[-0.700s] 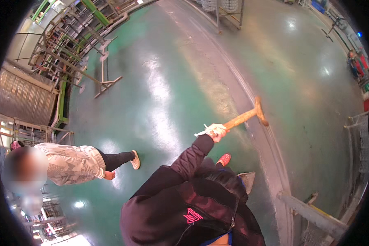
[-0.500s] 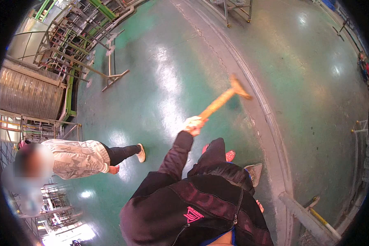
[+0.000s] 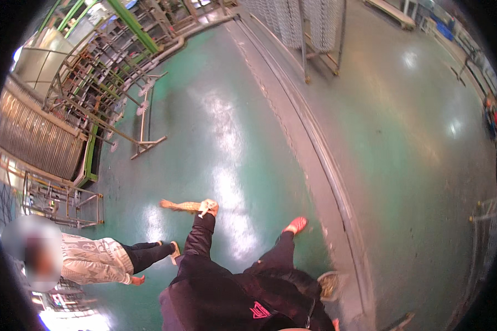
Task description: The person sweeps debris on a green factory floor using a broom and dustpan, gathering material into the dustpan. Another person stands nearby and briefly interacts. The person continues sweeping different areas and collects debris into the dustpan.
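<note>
My left hand (image 3: 208, 208) is closed round a short tan hand broom (image 3: 179, 206), which points out to the left above the green floor. The broom's far end is smeared by motion. At my right side, partly behind my dark jacket, a pale dustpan (image 3: 329, 286) shows with some light debris in it. Just a sliver of my right hand (image 3: 336, 324) is visible below the dustpan, near the lower edge. The pan keeps close to that hand; its handle and most of the fingers are hidden.
A person in a light patterned jacket (image 3: 96, 259) walks at the left. Metal racks (image 3: 94, 83) and a large ribbed roll (image 3: 38, 132) line the left side. Ahead stands a wheeled rack (image 3: 306, 33) of grey coiled pieces. A raised floor rail (image 3: 315, 140) runs along the right.
My left hand has swung the broom from ahead on the right round to the left. I have stepped forward; the wheeled rack looks closer. The dustpan has moved along with me.
</note>
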Tool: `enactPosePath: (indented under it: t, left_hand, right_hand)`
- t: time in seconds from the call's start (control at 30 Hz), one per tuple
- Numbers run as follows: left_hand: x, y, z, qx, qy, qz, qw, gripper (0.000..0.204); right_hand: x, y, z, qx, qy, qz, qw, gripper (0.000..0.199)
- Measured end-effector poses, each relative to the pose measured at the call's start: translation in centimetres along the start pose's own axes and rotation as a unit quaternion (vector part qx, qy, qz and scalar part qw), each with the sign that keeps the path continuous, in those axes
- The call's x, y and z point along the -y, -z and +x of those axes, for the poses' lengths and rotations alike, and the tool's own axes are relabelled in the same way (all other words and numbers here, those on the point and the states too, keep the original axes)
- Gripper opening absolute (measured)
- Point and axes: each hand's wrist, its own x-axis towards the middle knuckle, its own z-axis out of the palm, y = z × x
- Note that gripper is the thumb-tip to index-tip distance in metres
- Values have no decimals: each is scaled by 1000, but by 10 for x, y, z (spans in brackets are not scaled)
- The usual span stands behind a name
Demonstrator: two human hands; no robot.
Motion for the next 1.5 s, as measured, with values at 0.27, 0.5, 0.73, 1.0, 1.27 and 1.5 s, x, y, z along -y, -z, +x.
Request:
enactPosePath:
  t: [0.27,0.5,0.73,1.0,1.27,1.5]
  left_hand:
    - [190,-152,158,10,192,173,966,19]
    - [321,-317,249,63,390,268,879,18]
    - [250,-420,277,262,656,129,696,18]
    - [241,-482,156,304,641,460,534,51]
    - [370,-473,28,315,706,555,308,34]
    - [605,-380,46,149,810,523,217,19]
  right_hand:
    - [242,20,-18,51,-145,74,985,19]
    - [228,0,-20,39,-142,92,985,17]
    - [156,-45,-18,-23,-125,148,981,19]
    - [175,-117,-62,-353,-351,622,604,8]
    - [175,-135,-125,-462,-482,692,275,28]
    - [130,-227,-45,-493,-534,644,239,31]
